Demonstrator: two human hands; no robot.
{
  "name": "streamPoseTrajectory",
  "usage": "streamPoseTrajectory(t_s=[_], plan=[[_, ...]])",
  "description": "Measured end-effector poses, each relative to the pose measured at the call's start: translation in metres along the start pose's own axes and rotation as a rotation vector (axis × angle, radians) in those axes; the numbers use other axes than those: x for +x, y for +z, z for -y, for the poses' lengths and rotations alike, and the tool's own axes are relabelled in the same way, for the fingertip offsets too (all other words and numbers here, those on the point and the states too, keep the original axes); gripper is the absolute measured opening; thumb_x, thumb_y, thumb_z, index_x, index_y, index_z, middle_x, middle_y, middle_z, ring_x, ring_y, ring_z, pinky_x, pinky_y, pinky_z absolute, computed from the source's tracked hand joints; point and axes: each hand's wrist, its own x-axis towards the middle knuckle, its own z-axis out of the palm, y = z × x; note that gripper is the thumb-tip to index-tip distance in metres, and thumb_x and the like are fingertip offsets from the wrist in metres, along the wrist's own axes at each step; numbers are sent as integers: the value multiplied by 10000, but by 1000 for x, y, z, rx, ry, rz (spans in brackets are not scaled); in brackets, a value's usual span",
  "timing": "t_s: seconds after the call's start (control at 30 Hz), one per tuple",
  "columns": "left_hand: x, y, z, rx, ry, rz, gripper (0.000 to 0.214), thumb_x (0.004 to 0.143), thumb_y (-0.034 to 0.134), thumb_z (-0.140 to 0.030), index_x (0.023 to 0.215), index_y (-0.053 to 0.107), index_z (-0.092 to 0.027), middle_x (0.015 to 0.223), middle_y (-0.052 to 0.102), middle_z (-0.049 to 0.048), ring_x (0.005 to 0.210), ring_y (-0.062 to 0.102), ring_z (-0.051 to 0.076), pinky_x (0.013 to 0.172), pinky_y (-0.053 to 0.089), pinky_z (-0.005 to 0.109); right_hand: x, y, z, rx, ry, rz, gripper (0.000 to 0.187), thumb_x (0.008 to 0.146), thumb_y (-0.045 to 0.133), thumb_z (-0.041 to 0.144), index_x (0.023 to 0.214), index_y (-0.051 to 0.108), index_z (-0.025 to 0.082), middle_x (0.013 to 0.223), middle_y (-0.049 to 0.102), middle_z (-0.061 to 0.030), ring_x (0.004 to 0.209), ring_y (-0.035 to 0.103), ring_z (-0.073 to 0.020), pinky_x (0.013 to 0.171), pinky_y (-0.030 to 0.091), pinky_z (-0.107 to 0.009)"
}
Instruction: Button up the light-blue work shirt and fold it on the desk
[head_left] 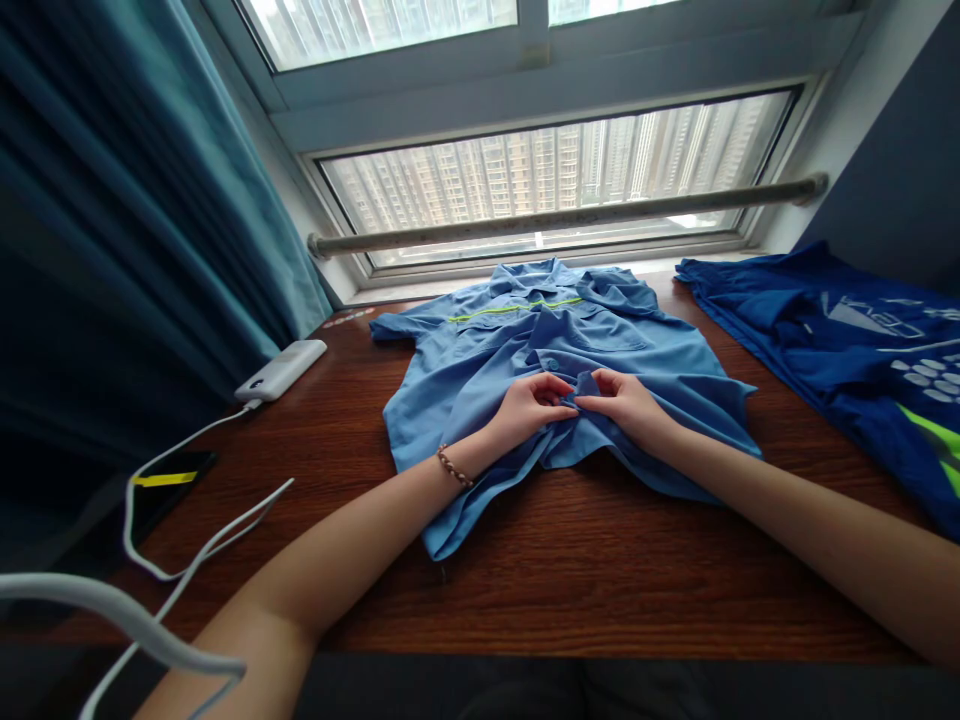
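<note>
Glossy wooden table (600, 590), soft blue shirt (469, 385) rumpled across it.
My left grip (527, 408) and right grip (632, 408), close together, both pinch its front near the lower hem; the thin cloth could slip or bunch if either slackens. A round button (553, 365) sits just beyond.

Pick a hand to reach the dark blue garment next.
Right, I'd say. The right hand is nearer the dark blue garment, which lies on its side; the left hand would likely reach across the right. Both hold the light blue shirt, so the right would let go first.
</note>
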Motion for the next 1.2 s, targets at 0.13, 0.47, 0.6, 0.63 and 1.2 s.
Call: streamPoseTrajectory(t_s=[0.13,0.47,0.6,0.63,1.2], plan=[[0,-1,2,-81,-33,2,306,594,734,-266,834,625,-112,843,626,55,733,564,136,719,462,290,0,-1,-4,47,29,-4,322,552,743,341,765,592,153,711,628,-18,638,567,-164,602,450,-266],[-1,0,6,88,23,-45,294,603,728,-349,756,630,-118,750,609,36,684,548,134,661,450,269,-2,-3,-3,179,65,52,295,615,718,395,767,645,153,754,644,-23,653,579,-151,615,456,-240],[-2,0,3,97,132,-96,259,601,730,-345,683,622,-125,853,604,61,773,557,151,690,446,267,0,-3,-3,190,76,53,312,618,710,414,781,646,157,753,641,-27,650,578,-150,605,458,-235],[-3,1,2,71,140,-91,253,611,724,-343,679,617,-124,889,607,71,807,561,159,712,447,272,1,-3,-3,202,83,59,309,621,708,415,783,646,159,748,640,-26,645,578,-148,601,458,-232],[-4,0,1,-16,81,-74,249,664,688,-324,785,637,-112,827,647,70,767,584,163,751,456,307,-1,-6,-3,299,131,56,243,648,726,338,784,682,142,725,654,-38,639,589,-127,599,464,-190]])
